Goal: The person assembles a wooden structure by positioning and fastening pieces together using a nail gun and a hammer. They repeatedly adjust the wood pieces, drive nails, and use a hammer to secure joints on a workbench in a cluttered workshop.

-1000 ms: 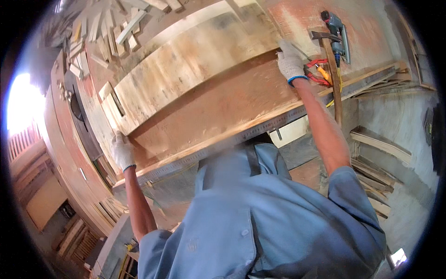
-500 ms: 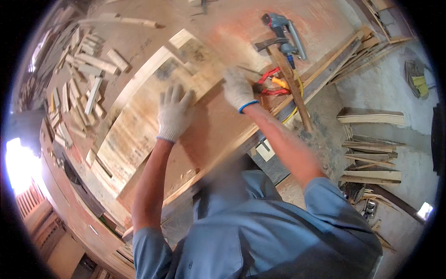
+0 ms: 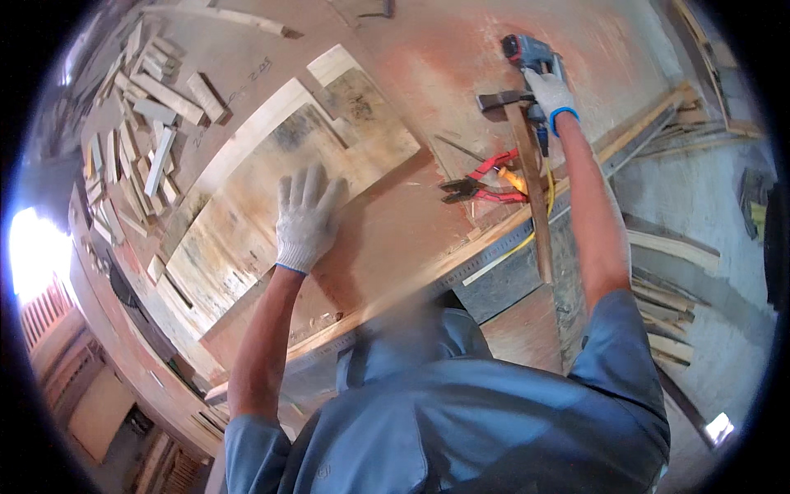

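My left hand (image 3: pixel 307 216), in a white knit glove, rests with fingers spread on a stained pale board (image 3: pixel 239 216) with a curved outer edge and notches. Over at the upper right, my gloved right hand (image 3: pixel 550 92) is closed round the handle of a blue-grey nail gun (image 3: pixel 525 51). The hand covers part of that handle. Just beside it lies a hammer (image 3: pixel 533 177) with a wooden handle, its dark head near the gun. Red-handled pincers (image 3: pixel 491 195) and a yellow-orange handle (image 3: pixel 513 179) lie left of the hammer.
Many loose wooden strips (image 3: pixel 164 99) are heaped at the workbench's far left. A yellow hose (image 3: pixel 550 206) runs by the hammer. The bench edge (image 3: pixel 469 247) crosses in front of me. Wood pieces (image 3: pixel 675 247) stand on the floor at right.
My right hand has left the board's near edge, moved away to the upper right and taken hold of the nail gun. My left hand stays on the board.
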{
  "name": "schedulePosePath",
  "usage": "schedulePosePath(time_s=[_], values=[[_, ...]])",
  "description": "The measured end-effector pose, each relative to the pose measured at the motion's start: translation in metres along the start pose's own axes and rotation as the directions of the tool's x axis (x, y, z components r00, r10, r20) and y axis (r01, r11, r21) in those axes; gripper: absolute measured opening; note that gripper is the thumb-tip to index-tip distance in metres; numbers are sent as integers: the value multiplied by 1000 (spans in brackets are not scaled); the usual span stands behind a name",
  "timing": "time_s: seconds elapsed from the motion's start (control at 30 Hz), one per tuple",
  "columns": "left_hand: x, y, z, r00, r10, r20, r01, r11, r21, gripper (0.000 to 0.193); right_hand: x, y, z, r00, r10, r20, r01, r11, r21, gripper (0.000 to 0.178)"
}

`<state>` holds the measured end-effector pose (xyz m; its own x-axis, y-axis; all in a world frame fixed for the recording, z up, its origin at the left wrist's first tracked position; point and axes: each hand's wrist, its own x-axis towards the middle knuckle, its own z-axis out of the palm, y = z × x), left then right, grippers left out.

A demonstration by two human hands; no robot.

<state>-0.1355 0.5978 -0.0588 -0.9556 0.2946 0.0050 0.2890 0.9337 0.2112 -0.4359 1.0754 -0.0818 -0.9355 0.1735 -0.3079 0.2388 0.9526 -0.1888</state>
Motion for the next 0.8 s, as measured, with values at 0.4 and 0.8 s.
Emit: schedulePosePath(time_s=[0.4,0.8], values=[[-8,-3,0,998,-59,-36,58,998,-31,50,-11,-8,-69,993,-87,84,82,994,68,41],[-16,-9,4,995,-42,-91,39,999,-35,48,-225,-86,-141,875,-268,403,-20,811,584,20]])
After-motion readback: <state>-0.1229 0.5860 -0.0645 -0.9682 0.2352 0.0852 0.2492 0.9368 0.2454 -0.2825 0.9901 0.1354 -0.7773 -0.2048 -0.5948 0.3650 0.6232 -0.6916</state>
